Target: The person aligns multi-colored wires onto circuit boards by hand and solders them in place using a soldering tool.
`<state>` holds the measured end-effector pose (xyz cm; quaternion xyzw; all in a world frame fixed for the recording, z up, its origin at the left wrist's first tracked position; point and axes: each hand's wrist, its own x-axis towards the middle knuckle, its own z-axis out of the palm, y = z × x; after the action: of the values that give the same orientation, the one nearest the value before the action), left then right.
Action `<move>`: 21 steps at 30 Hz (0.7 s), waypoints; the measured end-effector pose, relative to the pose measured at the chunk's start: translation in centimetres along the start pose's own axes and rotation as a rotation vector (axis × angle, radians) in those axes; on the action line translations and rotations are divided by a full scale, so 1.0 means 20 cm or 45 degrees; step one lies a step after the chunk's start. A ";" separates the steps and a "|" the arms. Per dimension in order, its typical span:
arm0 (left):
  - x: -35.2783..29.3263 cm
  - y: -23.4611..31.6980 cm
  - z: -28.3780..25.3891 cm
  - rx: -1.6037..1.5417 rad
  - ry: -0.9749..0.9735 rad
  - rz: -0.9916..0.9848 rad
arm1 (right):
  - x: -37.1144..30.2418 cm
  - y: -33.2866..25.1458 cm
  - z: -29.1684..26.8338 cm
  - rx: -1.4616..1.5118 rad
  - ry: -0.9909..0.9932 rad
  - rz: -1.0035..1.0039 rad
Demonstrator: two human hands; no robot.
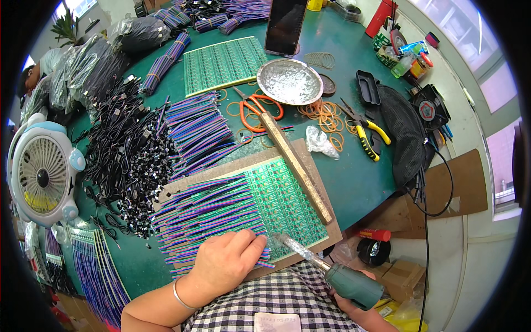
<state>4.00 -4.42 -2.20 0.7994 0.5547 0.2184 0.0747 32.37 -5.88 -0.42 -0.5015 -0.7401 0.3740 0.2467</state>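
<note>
A panel of green circuit boards (293,205) lies on a brown backing board (315,160), with rows of blue, pink and black multi-strand wires (210,205) across its left part. My left hand (229,260) is closed over the nearest wires, fingers curled and pinching close to their right ends; the exact fingertip grip is hidden. My right hand (348,301) is wrapped round the green handle of a soldering iron (354,285), partly hidden behind it. The iron's silvery tip rests at the panel's near edge, just right of my left fingers. A worn metal bar (296,166) lies across the panel's right side.
Beyond lie a metal dish (290,82), orange scissors (260,112), yellow-black pliers (365,133), rubber bands (326,116) and another circuit panel (224,63). A propped phone (285,27) stands behind. Black cables (119,138) and a small fan (44,174) fill the left. A cord hangs at right.
</note>
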 end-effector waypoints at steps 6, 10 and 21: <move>0.00 0.00 -0.01 -0.003 -0.011 -0.002 | 0.03 -0.01 0.03 0.454 0.009 0.160; 0.00 0.00 0.00 0.002 -0.012 0.002 | 0.04 0.07 0.00 0.264 -0.164 -0.065; -0.01 0.00 0.00 0.028 -0.004 0.019 | -0.04 0.10 -0.01 0.021 -0.063 0.022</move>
<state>3.97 -4.64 -2.21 0.8045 0.5511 0.2117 0.0651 33.87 -6.12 -1.91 -0.4963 -0.7386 0.3944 0.2294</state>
